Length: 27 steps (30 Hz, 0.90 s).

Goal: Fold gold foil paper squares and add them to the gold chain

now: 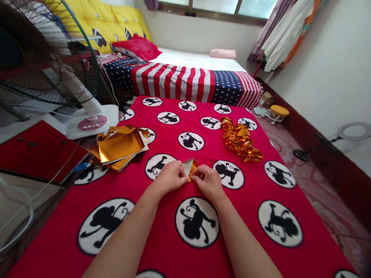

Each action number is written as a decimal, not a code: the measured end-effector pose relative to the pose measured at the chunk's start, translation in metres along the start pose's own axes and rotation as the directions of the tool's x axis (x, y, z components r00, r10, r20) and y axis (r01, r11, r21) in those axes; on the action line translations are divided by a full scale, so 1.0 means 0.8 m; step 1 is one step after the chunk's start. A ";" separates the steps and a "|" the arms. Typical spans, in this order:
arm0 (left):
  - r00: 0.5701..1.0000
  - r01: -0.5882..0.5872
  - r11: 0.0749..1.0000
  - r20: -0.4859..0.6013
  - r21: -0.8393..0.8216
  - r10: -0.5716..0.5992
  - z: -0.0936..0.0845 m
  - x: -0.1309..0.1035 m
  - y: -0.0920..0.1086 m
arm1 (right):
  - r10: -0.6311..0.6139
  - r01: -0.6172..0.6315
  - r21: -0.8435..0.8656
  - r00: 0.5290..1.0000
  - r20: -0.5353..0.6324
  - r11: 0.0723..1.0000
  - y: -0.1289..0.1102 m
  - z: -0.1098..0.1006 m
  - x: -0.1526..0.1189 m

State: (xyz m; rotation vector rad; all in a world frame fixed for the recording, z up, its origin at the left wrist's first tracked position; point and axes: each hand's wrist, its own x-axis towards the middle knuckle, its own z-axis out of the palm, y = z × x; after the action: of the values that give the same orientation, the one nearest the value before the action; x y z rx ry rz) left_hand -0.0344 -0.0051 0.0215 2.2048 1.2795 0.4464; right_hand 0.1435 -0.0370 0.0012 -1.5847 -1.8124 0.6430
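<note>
Two sets of fingers, L hand (171, 175) & R hand (207, 180), are pinching gold/wht paper (190, 166) btwn them, over red cloth (246, 200); gold sheets (121, 146) lying to L, folded gold pcs (239, 138) to R.

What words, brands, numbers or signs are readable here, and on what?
No readable words, brands, numbers or signs.
Fan's pink control panel: any markings are too small to read.
Cardboard box: too small to tell.
Gold paper stack, folded gold pieces: no lettering visible.
Red cloth: monkey pictures only.
</note>
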 end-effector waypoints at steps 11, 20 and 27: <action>0.999 0.026 1.000 -0.039 0.015 -0.025 0.004 0.000 0.001 | 0.021 -0.022 -0.049 1.000 -0.014 0.999 -0.003 0.001 0.000; 0.999 0.042 0.997 -0.012 0.064 -0.041 0.002 0.001 0.005 | 0.011 -0.012 -0.057 1.000 -0.015 0.998 -0.003 0.002 -0.001; 0.999 0.021 0.997 -0.034 0.071 -0.019 0.002 -0.001 0.006 | 0.064 -0.068 -0.094 0.997 -0.045 0.993 -0.006 0.006 0.001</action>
State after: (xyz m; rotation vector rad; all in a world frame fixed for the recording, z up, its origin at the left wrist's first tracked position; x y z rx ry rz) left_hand -0.0307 -0.0081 0.0229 2.2497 1.3535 0.4379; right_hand 0.1365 -0.0366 0.0015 -1.7147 -1.7898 0.5561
